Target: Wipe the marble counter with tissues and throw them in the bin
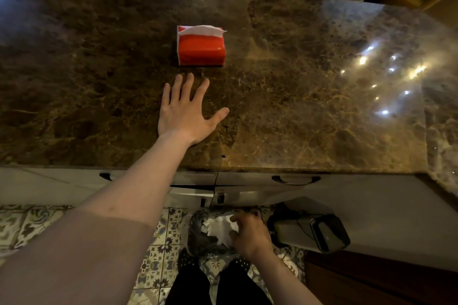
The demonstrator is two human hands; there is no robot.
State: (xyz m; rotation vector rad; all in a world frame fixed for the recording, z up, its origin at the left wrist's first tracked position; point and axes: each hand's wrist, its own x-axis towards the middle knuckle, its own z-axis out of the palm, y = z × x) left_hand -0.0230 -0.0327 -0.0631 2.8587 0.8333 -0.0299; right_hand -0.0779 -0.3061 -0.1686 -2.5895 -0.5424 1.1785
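Now left hand (184,111) flat, fingers spread on desk (297,106), likely bracing lean; pack (201,48) just beyond fingertips. Right hand (249,234) low, pinching crumpled tissues (218,228) over bin (198,235), ready to drop.

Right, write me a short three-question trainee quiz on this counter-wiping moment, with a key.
1. True or false: the left hand is holding a tissue.
2. Multiple choice: the red tissue pack lies (A) on the floor tiles, (B) on the marble counter just beyond the left fingertips, (C) inside the bin.
3. Short answer: where is the right hand, and what is at its fingers?

Key
1. False: it is spread flat and empty on the counter.
2. B.
3. Low, below the counter edge, over the bin on the floor, with crumpled white tissues at its fingers. Whether its grip is closed on them or letting go cannot be told.
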